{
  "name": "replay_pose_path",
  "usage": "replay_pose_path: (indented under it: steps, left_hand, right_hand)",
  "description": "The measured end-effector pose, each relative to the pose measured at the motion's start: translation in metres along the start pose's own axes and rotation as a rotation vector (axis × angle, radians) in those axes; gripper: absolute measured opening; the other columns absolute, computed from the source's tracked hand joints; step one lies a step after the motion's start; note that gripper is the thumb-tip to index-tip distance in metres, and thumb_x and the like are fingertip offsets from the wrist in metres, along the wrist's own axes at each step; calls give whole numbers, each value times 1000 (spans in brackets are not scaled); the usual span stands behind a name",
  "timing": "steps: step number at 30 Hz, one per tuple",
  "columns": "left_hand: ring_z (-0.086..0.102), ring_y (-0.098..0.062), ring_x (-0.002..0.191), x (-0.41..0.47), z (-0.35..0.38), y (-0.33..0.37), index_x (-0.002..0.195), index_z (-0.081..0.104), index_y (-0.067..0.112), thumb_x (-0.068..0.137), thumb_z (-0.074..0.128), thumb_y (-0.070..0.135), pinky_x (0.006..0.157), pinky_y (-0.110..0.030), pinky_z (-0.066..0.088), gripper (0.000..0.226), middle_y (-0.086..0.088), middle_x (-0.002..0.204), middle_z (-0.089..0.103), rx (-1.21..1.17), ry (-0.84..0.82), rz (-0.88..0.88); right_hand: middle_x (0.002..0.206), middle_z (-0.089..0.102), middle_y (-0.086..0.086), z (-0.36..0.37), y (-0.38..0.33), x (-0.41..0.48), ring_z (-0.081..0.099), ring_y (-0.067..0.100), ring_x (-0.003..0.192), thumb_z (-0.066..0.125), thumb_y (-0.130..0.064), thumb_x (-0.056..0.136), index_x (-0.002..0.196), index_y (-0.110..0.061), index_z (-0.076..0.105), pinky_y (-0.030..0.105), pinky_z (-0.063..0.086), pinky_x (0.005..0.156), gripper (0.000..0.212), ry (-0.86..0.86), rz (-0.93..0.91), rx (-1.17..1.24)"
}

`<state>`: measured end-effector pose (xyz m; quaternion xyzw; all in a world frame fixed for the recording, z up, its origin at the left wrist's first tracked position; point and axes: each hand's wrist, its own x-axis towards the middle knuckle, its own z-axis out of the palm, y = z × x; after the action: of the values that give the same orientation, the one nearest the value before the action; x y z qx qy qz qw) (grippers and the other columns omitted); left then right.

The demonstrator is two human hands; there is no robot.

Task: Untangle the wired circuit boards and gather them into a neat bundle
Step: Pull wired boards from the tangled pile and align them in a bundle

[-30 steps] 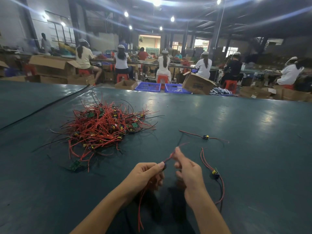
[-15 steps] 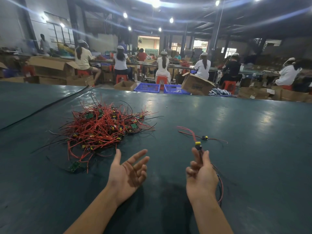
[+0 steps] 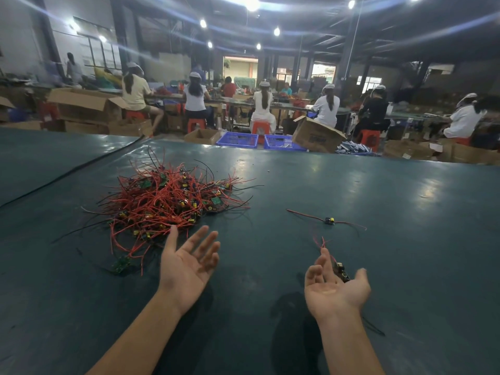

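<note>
A tangled heap of red- and black-wired circuit boards (image 3: 167, 204) lies on the dark green table (image 3: 405, 239), left of centre. My left hand (image 3: 189, 263) hovers palm up just in front of the heap, fingers spread and empty. My right hand (image 3: 334, 286) is also palm up, to the right. One small wired board (image 3: 341, 270) lies across its relaxed fingers, with red wire ends (image 3: 323, 243) sticking up past the fingertips. Another wired board (image 3: 329, 220) lies by itself on the table beyond my right hand.
A loose green board (image 3: 120, 264) lies at the heap's near edge. A black cable (image 3: 70, 171) runs across the table's far left. Beyond the far table edge stand blue crates (image 3: 238, 139), cardboard boxes (image 3: 316, 135) and several seated workers.
My left hand has moved forward toward the heap, still open. My right hand has dropped and turned palm up; the board it held upright at its fingertips now lies across its fingers.
</note>
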<state>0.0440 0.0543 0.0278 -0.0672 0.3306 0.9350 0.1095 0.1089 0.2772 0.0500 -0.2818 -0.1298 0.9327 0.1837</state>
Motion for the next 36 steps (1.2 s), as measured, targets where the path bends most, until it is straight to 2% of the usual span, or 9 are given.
replay_pose_path:
  steps: [2, 5, 9, 12, 17, 23, 29, 33, 36]
  left_hand:
    - [71, -18, 76, 2, -6, 12, 113, 66, 5, 82, 51, 66, 62, -25, 58, 70, -8, 105, 73, -113, 16, 23]
    - [70, -14, 75, 7, -14, 26, 109, 67, 4, 80, 53, 67, 63, -22, 58, 71, -6, 101, 72, -164, 35, 61]
    - [66, -5, 65, 10, -14, 35, 97, 69, 12, 81, 64, 39, 55, -17, 55, 31, 3, 85, 70, -56, 30, 109]
    - [65, -3, 60, 12, -13, 33, 90, 69, 16, 87, 61, 31, 54, -16, 54, 18, 5, 76, 69, 74, 74, 193]
    - [65, -5, 59, 11, -15, 40, 92, 69, 17, 89, 57, 49, 53, -17, 54, 34, 6, 74, 71, 35, 136, 146]
    - [59, -5, 66, 11, -17, 45, 81, 65, 18, 98, 52, 31, 48, -16, 51, 25, 7, 70, 67, 46, 213, 146]
    - [63, -6, 56, 0, 6, 18, 83, 62, 17, 98, 51, 26, 53, -22, 49, 21, 4, 68, 69, 333, 97, 235]
    - [62, -7, 53, -10, 22, -12, 78, 61, 13, 97, 52, 18, 50, -19, 46, 22, 1, 67, 69, 574, -14, 208]
    - [62, -9, 52, -17, 26, -29, 77, 63, 9, 95, 54, 16, 46, -17, 45, 21, -4, 68, 69, 756, -171, 131]
  right_hand:
    - [119, 67, 6, 0, -1, 1, 62, 14, 69, 36, -54, 99, 137, -5, 40, 18, 44, 46, 62, -14, -10, -10]
    - [117, 68, 6, 0, 1, 2, 62, 13, 57, 40, -50, 99, 141, -13, 38, 18, 44, 46, 56, -41, -62, -47]
    - [118, 68, 6, -1, 8, 2, 59, 13, 56, 44, -46, 98, 133, -17, 47, 18, 44, 43, 46, -55, -64, -114]
    - [116, 68, 6, -3, 15, 5, 57, 13, 61, 46, -44, 98, 136, -19, 45, 20, 44, 45, 46, -50, -73, -181]
    - [114, 69, 6, -7, 25, 9, 56, 13, 61, 50, -45, 97, 134, -20, 45, 18, 45, 41, 45, -38, -85, -270]
    - [115, 69, 7, -8, 26, 13, 55, 13, 62, 51, -45, 97, 133, -20, 47, 21, 46, 43, 44, -55, -85, -315]
    - [106, 73, 5, -7, 29, 12, 56, 13, 58, 53, -45, 95, 117, -19, 58, 20, 46, 42, 34, -104, -66, -419]
    - [95, 77, 1, -4, 40, 9, 61, 10, 55, 54, -45, 95, 108, -18, 64, 21, 45, 41, 31, -246, -23, -650]
    - [90, 77, 3, -4, 54, 6, 67, 12, 66, 59, -36, 95, 98, -14, 70, 24, 49, 47, 25, -371, -103, -888]
